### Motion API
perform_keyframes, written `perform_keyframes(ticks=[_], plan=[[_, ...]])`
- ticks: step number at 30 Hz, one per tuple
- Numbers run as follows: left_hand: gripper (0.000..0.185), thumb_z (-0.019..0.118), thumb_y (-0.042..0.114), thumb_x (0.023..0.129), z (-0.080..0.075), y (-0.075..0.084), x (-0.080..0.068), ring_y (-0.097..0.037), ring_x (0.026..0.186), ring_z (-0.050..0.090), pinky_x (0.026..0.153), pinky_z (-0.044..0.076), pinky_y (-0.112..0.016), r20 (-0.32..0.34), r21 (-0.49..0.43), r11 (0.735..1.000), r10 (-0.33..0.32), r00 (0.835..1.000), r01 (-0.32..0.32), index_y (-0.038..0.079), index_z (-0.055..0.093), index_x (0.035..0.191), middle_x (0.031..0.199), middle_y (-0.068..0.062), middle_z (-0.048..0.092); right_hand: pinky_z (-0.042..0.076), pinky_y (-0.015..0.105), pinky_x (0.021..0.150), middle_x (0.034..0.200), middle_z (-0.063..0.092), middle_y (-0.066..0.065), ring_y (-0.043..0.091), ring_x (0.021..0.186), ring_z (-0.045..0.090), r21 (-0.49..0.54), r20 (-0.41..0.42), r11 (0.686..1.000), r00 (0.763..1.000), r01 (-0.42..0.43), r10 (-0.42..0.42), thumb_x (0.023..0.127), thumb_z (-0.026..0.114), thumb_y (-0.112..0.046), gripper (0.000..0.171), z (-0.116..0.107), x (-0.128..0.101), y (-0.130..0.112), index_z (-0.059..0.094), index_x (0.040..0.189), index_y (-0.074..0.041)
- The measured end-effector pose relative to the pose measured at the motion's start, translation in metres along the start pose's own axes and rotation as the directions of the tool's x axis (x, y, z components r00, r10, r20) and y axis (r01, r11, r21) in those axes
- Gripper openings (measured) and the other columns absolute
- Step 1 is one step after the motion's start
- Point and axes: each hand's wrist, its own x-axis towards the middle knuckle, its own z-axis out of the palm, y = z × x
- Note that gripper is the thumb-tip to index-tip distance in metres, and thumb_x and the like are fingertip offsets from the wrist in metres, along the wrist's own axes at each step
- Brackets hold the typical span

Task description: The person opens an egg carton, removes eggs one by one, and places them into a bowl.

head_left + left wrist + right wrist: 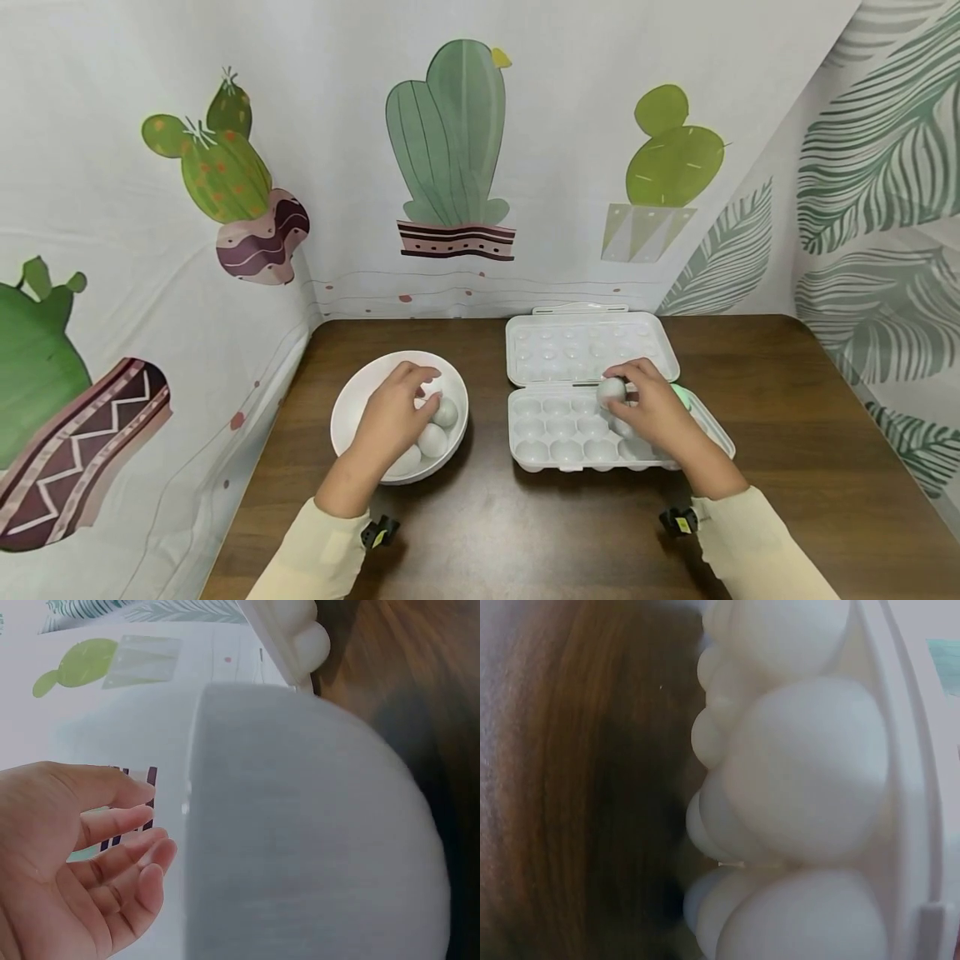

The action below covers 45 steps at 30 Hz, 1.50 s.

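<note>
My left hand (397,408) hovers over the white bowl (348,408), its fingers loosely bent and nothing between them in the left wrist view. Several pale eggs (432,440) lie in the bowl beneath and beside that hand. With thumb and fingers my right hand (651,404) holds a pale grey egg (611,392) over the white egg box (566,427), at the back of its lower half. Rows of round hollows show on the left of the box. The hand hides part of its right side, where a light green egg-shaped thing (682,396) peeks out.
The box's lid (540,354) lies folded back towards the wall. Bowl and box stand side by side on a brown wooden table (502,533). A cloth with printed cacti (465,150) hangs behind the table. The right wrist view shows the box's rounded underside (810,772).
</note>
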Motion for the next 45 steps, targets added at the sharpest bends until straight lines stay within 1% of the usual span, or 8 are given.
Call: perform_keyframes(ticks=[9,13,19,25,32,36,40,45], plan=[[0.027,0.071,0.013,0.086,0.007,0.010,-0.008,-0.017,0.084,0.066,0.076,0.051,-0.035,-0.046,-0.060,0.997,0.048,0.998,-0.051,0.013,0.073,0.113,0.099,-0.002,0.069,0.058,0.039,0.092,0.125,0.057,0.018,0.030,0.114,0.060,0.151,-0.035,0.989,0.999,-0.006,0.011,0.088,0.075,0.000,0.037,0.000,-0.003,-0.002,0.063,0.123,0.002],[0.027,0.073,0.011,0.086,0.013,0.014,-0.011,-0.015,0.081,0.066,0.070,0.052,-0.031,-0.054,-0.092,0.993,0.068,0.996,-0.072,0.013,0.073,0.113,0.098,-0.001,0.069,0.058,0.036,0.093,0.125,0.059,0.017,0.030,0.116,0.060,0.225,-0.021,0.974,1.000,-0.012,0.017,0.089,0.075,-0.003,0.039,0.001,-0.003,-0.001,0.063,0.126,0.002],[0.028,0.076,0.011,0.085,0.022,0.021,-0.016,-0.015,0.081,0.067,0.068,0.053,-0.030,-0.081,-0.114,0.988,0.097,0.992,-0.106,0.012,0.073,0.113,0.098,-0.001,0.069,0.058,0.032,0.093,0.125,0.058,0.016,0.031,0.119,0.059,0.266,-0.028,0.964,1.000,0.004,0.004,0.090,0.075,-0.006,0.038,0.003,-0.006,-0.004,0.063,0.126,0.000],[0.029,0.076,0.016,0.088,0.029,0.029,-0.023,-0.012,0.084,0.067,0.066,0.051,-0.024,-0.072,-0.138,0.984,0.105,0.992,-0.114,0.016,0.072,0.116,0.101,0.002,0.068,0.055,0.020,0.094,0.128,0.057,0.011,0.019,0.120,0.057,0.295,-0.012,0.955,1.000,-0.017,0.021,0.091,0.075,-0.011,0.038,0.006,-0.010,-0.012,0.063,0.127,-0.003],[0.033,0.075,0.014,0.089,0.040,0.036,-0.031,-0.015,0.084,0.066,0.068,0.052,-0.022,-0.077,-0.211,0.960,0.171,0.982,-0.183,0.015,0.069,0.122,0.106,0.003,0.065,0.055,0.019,0.095,0.128,0.057,0.008,0.016,0.119,0.058,0.325,-0.019,0.946,1.000,0.000,0.007,0.090,0.075,-0.010,0.037,0.010,-0.018,-0.026,0.064,0.125,-0.007],[0.038,0.075,0.015,0.089,0.047,0.040,-0.036,-0.013,0.086,0.064,0.071,0.054,-0.023,-0.086,-0.224,0.947,0.216,0.973,-0.230,0.017,0.067,0.126,0.112,0.000,0.065,0.054,0.016,0.093,0.127,0.058,0.007,0.007,0.117,0.058,0.339,-0.045,0.940,0.999,0.040,-0.026,0.089,0.076,-0.009,0.037,0.014,-0.024,-0.033,0.064,0.124,-0.008],[0.042,0.076,0.015,0.088,0.051,0.047,-0.041,-0.009,0.094,0.065,0.075,0.056,-0.024,-0.079,-0.251,0.936,0.233,0.969,-0.246,0.016,0.066,0.129,0.116,0.001,0.065,0.054,0.015,0.093,0.127,0.058,0.007,0.001,0.114,0.057,0.371,-0.049,0.926,0.998,0.065,-0.050,0.088,0.077,-0.008,0.038,0.018,-0.029,-0.041,0.064,0.124,-0.007],[0.046,0.077,0.013,0.088,0.057,0.055,-0.046,-0.016,0.101,0.069,0.080,0.059,-0.028,-0.055,-0.318,0.913,0.249,0.967,-0.254,0.014,0.064,0.132,0.119,-0.003,0.066,0.054,0.016,0.093,0.130,0.057,0.006,0.000,0.115,0.056,0.417,-0.038,0.906,0.997,0.074,-0.064,0.088,0.077,-0.009,0.040,0.026,-0.034,-0.050,0.063,0.126,-0.004]])
